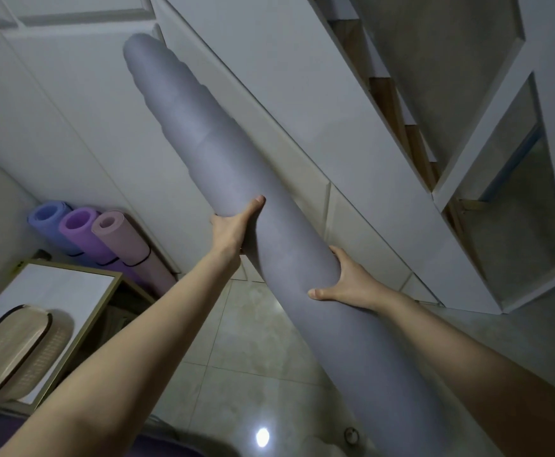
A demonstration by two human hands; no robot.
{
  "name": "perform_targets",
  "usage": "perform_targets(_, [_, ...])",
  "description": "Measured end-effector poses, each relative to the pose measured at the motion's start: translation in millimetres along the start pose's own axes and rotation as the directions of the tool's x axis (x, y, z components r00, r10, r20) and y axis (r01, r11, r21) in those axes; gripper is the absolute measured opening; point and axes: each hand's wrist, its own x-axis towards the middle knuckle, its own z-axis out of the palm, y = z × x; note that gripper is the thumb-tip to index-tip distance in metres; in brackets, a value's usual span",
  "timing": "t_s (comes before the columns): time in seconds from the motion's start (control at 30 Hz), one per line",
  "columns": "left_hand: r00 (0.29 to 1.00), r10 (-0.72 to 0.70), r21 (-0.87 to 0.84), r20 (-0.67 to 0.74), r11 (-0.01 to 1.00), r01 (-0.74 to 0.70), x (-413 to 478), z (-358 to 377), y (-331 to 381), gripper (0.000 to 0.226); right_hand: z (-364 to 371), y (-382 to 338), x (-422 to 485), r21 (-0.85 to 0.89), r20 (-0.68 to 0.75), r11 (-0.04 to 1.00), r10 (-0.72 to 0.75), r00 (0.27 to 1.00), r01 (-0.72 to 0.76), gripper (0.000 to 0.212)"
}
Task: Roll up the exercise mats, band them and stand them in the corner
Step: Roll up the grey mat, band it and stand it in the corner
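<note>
The grey rolled mat (236, 179) runs out at the frame's lower right, so its near end is unseen. It hides most fingers of the left hand (233, 229) and right hand (348, 285). At lower left, the table (55, 285) covers the corner mats' (81, 229) lower ends. The basket (22, 351) is cut by the left edge.

One wide-angle camera is sitting on the person's head, looking forward and down along both outstretched arms (137, 341), close to the grey rolled mat (236, 179). The view is slanting, taking in tiled floor (253, 341) near and white cabinets (302, 94) far right.
</note>
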Motion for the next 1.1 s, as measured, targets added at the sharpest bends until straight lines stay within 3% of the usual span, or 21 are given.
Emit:
perform_targets(0.1, [0.996, 0.074, -0.015, -0.048, 0.997, -0.075, -2, -3, -5, 0.104, -3, -4, 6, -0.14, 0.085, 0.99, -0.007, 0.996, 0.019, 0.1])
perform_targets(0.2, [0.987, 0.152, -0.008, -0.051, 0.988, -0.153, -6, -4, -8, 0.101, -7, -22, 15, -0.269, 0.111, 0.959, -0.066, 0.992, 0.094, 0.089])
perform_targets(0.27, [0.981, 0.192, 0.022, -0.011, 0.981, -0.192, -13, -4, -13, 0.096, -9, -47, 21, -0.075, 0.043, 0.987, -0.137, 0.99, 0.139, 0.089])
perform_targets(0.37, [0.969, 0.232, 0.021, 0.08, 0.972, -0.234, -22, -1, -26, 0.098, -14, -89, 28, 0.218, -0.141, 0.946, -0.212, 0.967, 0.239, 0.089])
perform_targets(0.47, [0.96, 0.205, 0.062, 0.19, 0.973, -0.22, -26, -1, -38, 0.088, -24, -114, 37, 0.181, -0.24, 0.949, -0.213, 0.947, 0.259, 0.1])
perform_targets(0.53, [0.942, 0.149, 0.086, 0.3, 0.979, -0.183, -25, -5, -42, 0.093, -29, -113, 43, 0.156, -0.24, 0.97, -0.145, 0.96, 0.186, 0.114])
perform_targets(0.6, [0.923, 0.07, 0.113, 0.378, 0.986, -0.121, -20, -12, -45, 0.078, -28, -104, 46, 0.201, -0.181, 0.974, -0.071, 0.981, 0.107, 0.122])
perform_targets(0.67, [0.927, -0.006, 0.156, 0.374, 0.986, -0.056, -19, -18, -51, 0.056, -21, -87, 49, 0.249, -0.117, 0.967, -0.032, 0.993, 0.061, 0.127])
perform_targets(0.73, [0.937, -0.075, 0.144, 0.341, 0.989, 0.026, -19, -23, -62, 0.065, -7, -73, 48, 0.289, -0.075, 0.957, 0.028, 0.997, -0.006, 0.128])
perform_targets(0.8, [0.942, -0.112, 0.119, 0.318, 0.99, 0.078, -21, -29, -74, 0.081, 8, -62, 47, 0.321, -0.053, 0.945, 0.082, 0.995, -0.06, 0.119])
perform_targets(0.87, [0.947, -0.136, 0.087, 0.293, 0.99, 0.115, -22, -35, -83, 0.084, 20, -57, 44, 0.338, -0.038, 0.937, 0.102, 0.994, -0.083, 0.091])
perform_targets(0.93, [0.956, -0.135, 0.054, 0.26, 0.991, 0.125, -20, -39, -92, 0.078, 28, -51, 45, 0.36, -0.021, 0.927, 0.123, 0.992, -0.107, 0.071])
perform_targets(1.1, [0.987, -0.117, 0.0, 0.112, 0.993, 0.117, -21, -38, -108, 0.063, 47, -33, 55, 0.433, -0.001, 0.89, 0.162, 0.987, -0.146, 0.051])
